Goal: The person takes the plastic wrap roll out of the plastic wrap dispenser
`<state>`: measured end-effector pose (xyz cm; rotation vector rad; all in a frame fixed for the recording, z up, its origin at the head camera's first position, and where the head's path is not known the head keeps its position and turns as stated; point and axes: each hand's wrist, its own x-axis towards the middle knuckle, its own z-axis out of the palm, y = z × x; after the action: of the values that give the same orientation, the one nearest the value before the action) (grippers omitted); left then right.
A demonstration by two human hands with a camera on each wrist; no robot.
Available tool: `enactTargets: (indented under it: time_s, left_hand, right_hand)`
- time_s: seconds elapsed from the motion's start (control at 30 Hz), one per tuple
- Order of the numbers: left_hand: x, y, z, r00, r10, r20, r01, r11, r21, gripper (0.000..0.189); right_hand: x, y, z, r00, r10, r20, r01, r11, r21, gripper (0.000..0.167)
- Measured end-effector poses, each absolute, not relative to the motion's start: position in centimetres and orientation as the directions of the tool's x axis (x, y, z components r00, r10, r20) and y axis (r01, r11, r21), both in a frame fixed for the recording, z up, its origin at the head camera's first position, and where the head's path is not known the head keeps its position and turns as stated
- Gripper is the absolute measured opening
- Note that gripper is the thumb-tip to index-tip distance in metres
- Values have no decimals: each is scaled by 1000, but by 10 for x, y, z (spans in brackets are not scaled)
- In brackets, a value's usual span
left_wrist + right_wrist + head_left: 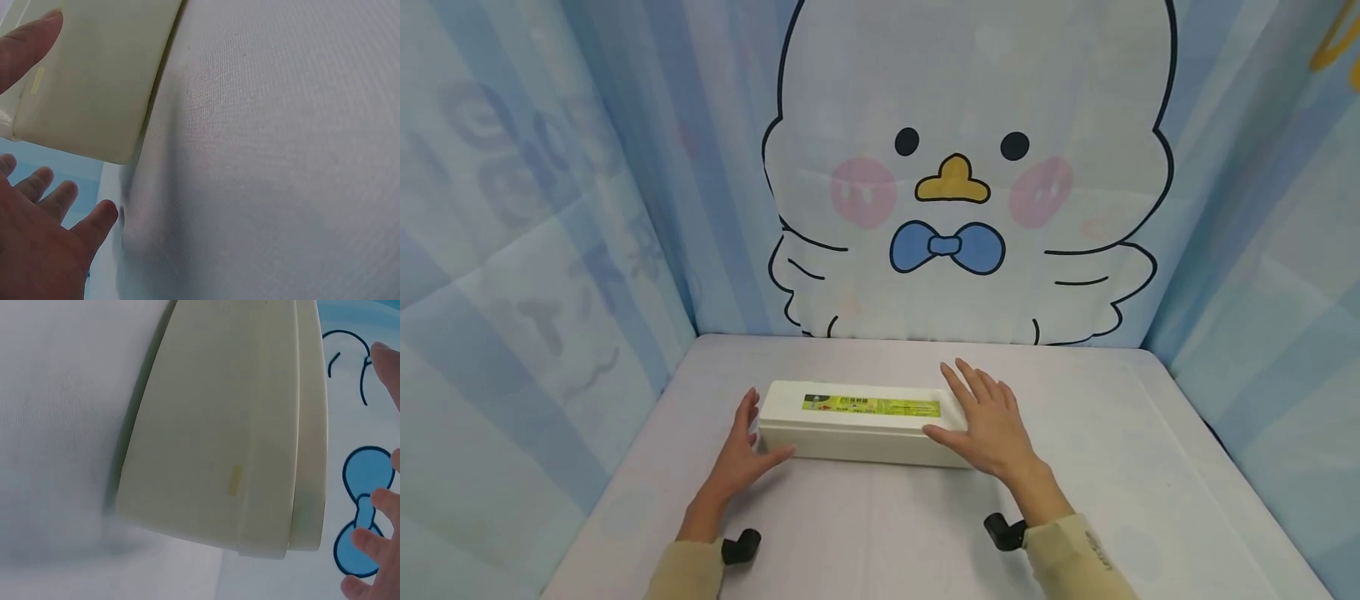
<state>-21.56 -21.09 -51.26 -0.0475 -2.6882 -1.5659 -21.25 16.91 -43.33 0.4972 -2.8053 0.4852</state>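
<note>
A long cream plastic box (pixel 865 446) with a lid lies on the table, its length running left to right. A yellow-green printed label (pixel 871 406) runs along its top. My left hand (pixel 737 458) is at the box's left end, thumb along the front and the other fingers spread beyond the end. In the left wrist view, the fingers of that hand (pixel 47 244) stand apart from the box's corner. My right hand (pixel 992 429) hovers at the right end with fingers spread, its thumb overlapping the front edge. The right wrist view shows the box's side (pixel 200 431) beside these spread fingers.
The table (pixel 865 533) has a pale cloth over it. Behind it hangs a curtain (pixel 955 100) printed with a cartoon bird, and more curtains (pixel 512 292) close off both sides. Each wrist carries a black camera mount (pixel 741 547).
</note>
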Motion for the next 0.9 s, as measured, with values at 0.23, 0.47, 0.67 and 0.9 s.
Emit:
enactTargets:
  time_s: [0.23,0.47,0.67,0.9]
  left_hand:
    - [-218,-209,-516,-998,20,55,58,480,876,118]
    - [-222,-206,-516,-998,29,57,64,463,884,118]
    - [-225,-204,-516,-999,26,42,49,451,891,121]
    - [-227,-204,-519,-998,29,53,60,440,896,119]
  right_hand:
    - [-214,162,-437,-912,-310,269,-381,884,-271,97]
    - [-217,156,-438,-909,-333,252,-393,886,-247,97]
    - [-220,153,-438,-910,-339,239,-394,888,-238,96]
    - [-224,150,-440,-909,-356,218,-403,884,-237,96]
